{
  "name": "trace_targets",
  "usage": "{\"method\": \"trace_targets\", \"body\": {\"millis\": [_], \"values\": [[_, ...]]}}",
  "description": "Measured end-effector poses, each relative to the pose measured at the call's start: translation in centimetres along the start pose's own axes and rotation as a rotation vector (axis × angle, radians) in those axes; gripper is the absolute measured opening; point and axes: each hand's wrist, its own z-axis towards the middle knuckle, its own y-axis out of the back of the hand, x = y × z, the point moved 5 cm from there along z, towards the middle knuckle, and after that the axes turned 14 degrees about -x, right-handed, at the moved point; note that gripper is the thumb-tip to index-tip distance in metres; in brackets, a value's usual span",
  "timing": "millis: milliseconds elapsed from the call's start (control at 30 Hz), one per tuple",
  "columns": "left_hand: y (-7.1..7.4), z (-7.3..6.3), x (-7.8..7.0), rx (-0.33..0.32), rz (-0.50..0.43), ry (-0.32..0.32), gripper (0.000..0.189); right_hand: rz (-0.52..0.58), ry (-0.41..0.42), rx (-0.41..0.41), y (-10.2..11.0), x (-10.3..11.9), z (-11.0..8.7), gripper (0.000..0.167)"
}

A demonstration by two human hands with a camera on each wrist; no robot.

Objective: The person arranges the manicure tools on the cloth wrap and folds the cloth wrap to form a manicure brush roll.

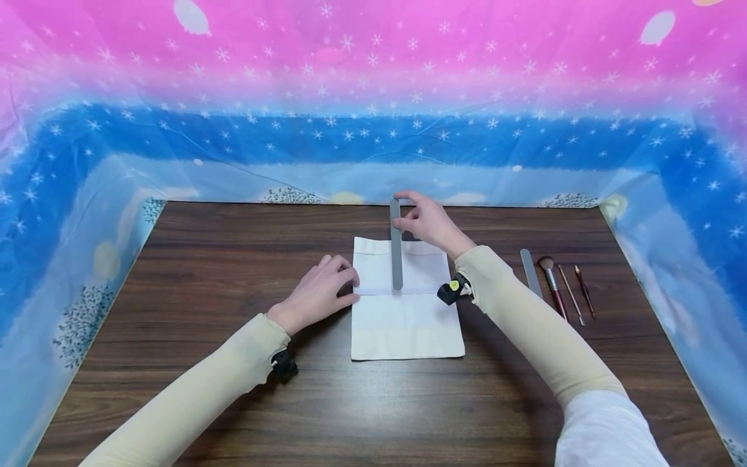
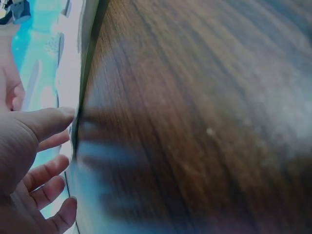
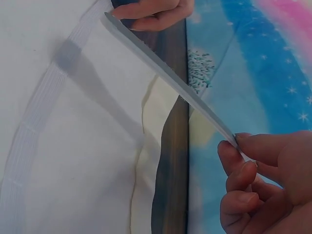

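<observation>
A white cloth pouch [image 1: 408,331] with a stitched band across its middle lies flat on the brown table. Over its upper half my right hand [image 1: 428,224] pinches a grey nail file [image 1: 397,253] near the far end, thumb and fingers on it. In the right wrist view the nail file [image 3: 165,73] slants above the cloth and casts a shadow on it. My left hand [image 1: 321,285] rests at the pouch's left edge, fingers loosely bent. Seen from the left wrist, the thumb [image 2: 48,119] and forefinger tips touch the cloth edge [image 2: 80,63].
To the right, partly behind my right sleeve, lie a second grey nail file [image 1: 530,269], a makeup brush [image 1: 551,282] and two thin tools, one of them a slim stick [image 1: 570,292]. A snowflake-printed cloth [image 1: 373,139] walls the table's back and sides.
</observation>
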Motion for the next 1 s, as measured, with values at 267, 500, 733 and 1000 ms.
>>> {"method": "trace_targets", "body": {"millis": [267,500,733,1000], "values": [[-0.2,0.1,-0.1,0.016,-0.004,-0.002,0.01,0.028,0.031,-0.015,-1.5,0.4,0.9,0.061],[-0.3,0.2,-0.3,0.019,-0.024,0.013,0.007,0.035,0.048,-0.013,-2.4,1.0,1.2,0.059],[-0.4,0.3,-0.3,0.019,-0.06,0.025,0.002,0.049,0.06,-0.015,-3.3,1.4,1.4,0.059],[-0.1,0.5,-0.5,-0.013,-0.084,0.014,0.006,0.051,0.065,-0.018,-3.9,1.5,1.8,0.058]]}}
